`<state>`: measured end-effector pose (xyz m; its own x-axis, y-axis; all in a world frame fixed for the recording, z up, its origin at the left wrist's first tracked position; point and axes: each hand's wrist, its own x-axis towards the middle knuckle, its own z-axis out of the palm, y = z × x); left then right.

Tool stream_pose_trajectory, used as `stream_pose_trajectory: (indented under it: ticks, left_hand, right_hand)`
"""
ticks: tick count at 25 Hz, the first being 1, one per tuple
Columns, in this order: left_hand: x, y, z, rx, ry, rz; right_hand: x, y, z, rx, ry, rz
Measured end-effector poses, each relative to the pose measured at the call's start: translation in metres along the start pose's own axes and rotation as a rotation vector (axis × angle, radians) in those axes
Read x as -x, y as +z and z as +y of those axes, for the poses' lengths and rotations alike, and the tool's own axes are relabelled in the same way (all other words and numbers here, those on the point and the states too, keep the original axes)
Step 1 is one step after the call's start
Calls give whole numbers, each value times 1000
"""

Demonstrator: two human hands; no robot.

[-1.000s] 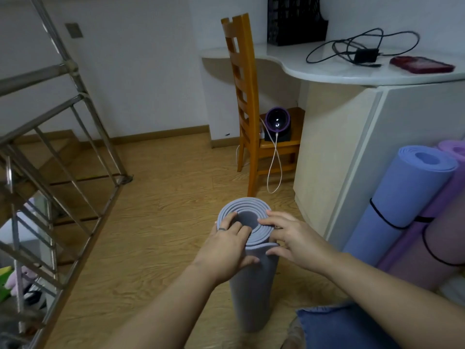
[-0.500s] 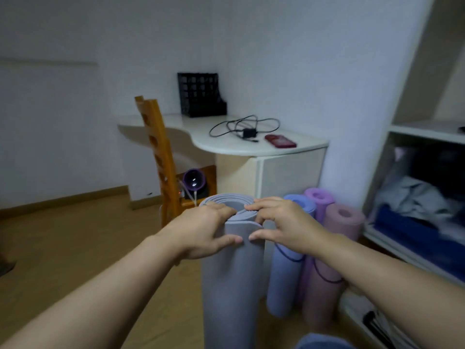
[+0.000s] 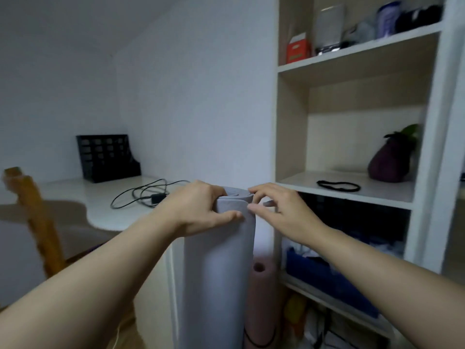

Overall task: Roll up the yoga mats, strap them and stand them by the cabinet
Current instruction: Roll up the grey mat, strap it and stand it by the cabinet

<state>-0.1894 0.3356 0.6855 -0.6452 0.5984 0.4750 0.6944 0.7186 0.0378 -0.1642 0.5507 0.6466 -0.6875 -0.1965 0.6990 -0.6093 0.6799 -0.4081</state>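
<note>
Mat [image 3: 216, 260] of grey foam, rolled into a smooth matte tube, has been brought upright before the cabinet shelf [image 3: 390, 191]. Left hand [image 3: 198, 210] wraps its top, thumb pressed across the front; right hand [image 3: 281, 212] pinches the loose edge. It is not strapped yet, and I'd say the thin black elastic loop [image 3: 338, 185] near the shelf's front edge comes next.

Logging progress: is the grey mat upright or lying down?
Upright: the grey mat stands vertical, left hand and right hand holding its top end.
</note>
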Motion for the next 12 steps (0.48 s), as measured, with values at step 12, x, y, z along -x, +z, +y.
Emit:
stream_pose_trajectory:
  ticks: [12]
  left_hand:
    - [-109,18,36,20,-39,54]
  right_hand:
    - [-36,-92,185,915,791,-247]
